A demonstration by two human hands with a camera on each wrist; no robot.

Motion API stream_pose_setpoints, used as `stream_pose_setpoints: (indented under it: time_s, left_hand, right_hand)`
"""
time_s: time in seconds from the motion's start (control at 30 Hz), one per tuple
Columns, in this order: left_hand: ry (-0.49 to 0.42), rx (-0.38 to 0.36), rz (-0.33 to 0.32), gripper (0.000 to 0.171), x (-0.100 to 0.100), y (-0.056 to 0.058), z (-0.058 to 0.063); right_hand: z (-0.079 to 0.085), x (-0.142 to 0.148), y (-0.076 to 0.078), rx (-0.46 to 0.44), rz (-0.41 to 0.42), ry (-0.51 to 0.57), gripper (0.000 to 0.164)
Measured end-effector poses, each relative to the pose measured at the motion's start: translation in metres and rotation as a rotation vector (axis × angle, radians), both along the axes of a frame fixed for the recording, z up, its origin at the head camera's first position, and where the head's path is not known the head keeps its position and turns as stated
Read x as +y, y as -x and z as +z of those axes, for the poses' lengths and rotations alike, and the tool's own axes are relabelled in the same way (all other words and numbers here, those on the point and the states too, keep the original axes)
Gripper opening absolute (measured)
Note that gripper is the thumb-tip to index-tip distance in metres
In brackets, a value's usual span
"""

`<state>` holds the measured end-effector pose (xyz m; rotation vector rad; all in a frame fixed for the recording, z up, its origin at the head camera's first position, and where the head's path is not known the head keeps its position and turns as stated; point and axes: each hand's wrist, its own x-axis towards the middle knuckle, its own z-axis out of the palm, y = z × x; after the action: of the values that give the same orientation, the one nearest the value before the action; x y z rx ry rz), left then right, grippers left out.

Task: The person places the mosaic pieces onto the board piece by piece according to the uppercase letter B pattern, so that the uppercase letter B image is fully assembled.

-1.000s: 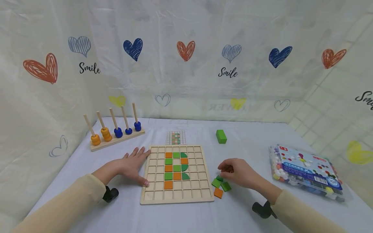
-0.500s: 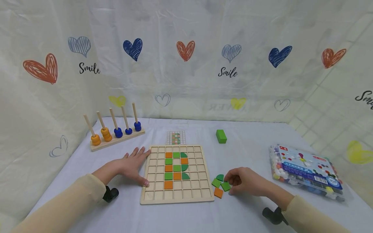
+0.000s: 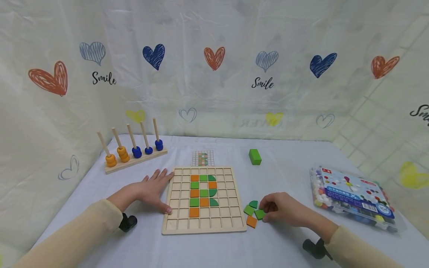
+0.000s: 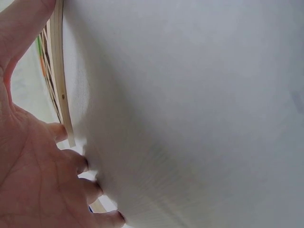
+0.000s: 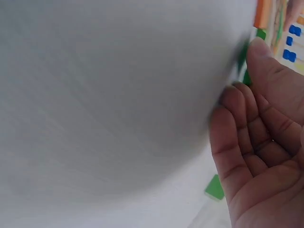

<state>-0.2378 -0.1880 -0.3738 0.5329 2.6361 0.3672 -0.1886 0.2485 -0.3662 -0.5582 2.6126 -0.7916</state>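
Observation:
My left hand (image 3: 152,191) lies spread at the left edge of a wooden grid board (image 3: 223,213), its thumb and index fingertip on the rim. In the left wrist view the board's side (image 4: 58,71) runs between the thumb and the fingers. Orange squares (image 3: 194,212), light green squares and dark green quarter-round tiles fill several cells. To the right of the board, my right hand (image 3: 285,208) pinches the corner of a green square tile (image 3: 259,214) with its thumb and curled fingers. Beside it lie another green tile (image 3: 249,210), a dark green quarter-round tile (image 3: 253,204) and an orange tile (image 3: 251,222).
Behind the board is a small pattern card (image 3: 202,158). A wooden peg stand (image 3: 137,160) with orange and blue beads stands at the back left. A green block (image 3: 254,157) sits at the back right, and a clear plastic case (image 3: 352,197) lies far right.
My right hand has moved right and nearer to me, from the dark green quarter-round tile to the green square tile, then stays there. The left hand keeps its place.

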Motion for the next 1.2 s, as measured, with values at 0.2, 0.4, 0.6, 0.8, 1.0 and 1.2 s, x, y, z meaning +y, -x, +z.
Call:
stream_pose_setpoints:
  time_s: [0.2,0.4,0.6,0.8,1.0,1.2]
  left_hand:
    - [0.004,-0.005,0.004,0.129,0.001,0.000,0.001]
    - [0.006,-0.005,0.011,0.129,0.001,0.000,0.002]
    - [0.004,-0.011,0.015,0.130,0.000,0.000,0.002]
    - [-0.003,-0.011,0.010,0.130,0.001,0.001,0.001]
    - [-0.002,-0.010,0.007,0.130,0.001,0.001,0.001]
    - [0.001,-0.011,0.011,0.130,0.002,0.000,0.002]
  right_hand:
    - [0.008,-0.013,0.003,0.041,0.042,0.039,0.020]
    - [0.009,-0.058,0.005,0.047,0.067,0.064,0.021]
    - [0.007,-0.108,0.000,0.035,0.109,0.063,0.017]
    - [0.008,-0.141,-0.009,0.034,0.160,0.052,0.016]
    - [0.007,-0.162,-0.016,0.062,0.180,0.015,0.017]
    - [0.004,-0.175,-0.020,0.113,0.153,-0.031,0.018]
